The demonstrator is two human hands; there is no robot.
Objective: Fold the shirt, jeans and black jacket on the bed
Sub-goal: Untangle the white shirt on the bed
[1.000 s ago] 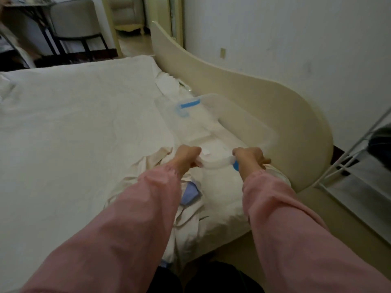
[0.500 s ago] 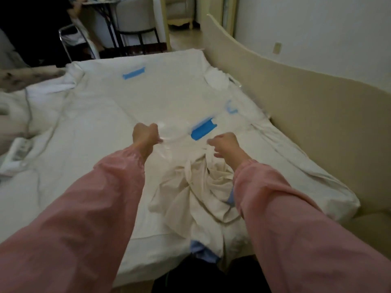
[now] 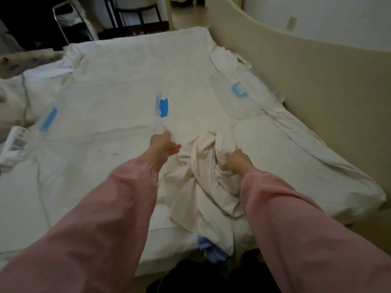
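As left hand (image 3: 163, 144) grips bin (image 3: 99, 121), right hand (image 3: 236, 160), shirt (image 3: 203, 187)

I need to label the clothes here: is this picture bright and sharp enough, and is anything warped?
Head view: dim, flat light; soft throughout, folds of the cream shirt readable but fine detail lost; the wide angle swells the near pink sleeves and bows the bed edge; the clear box almost vanishes against the sheet, apart from its blue latches.
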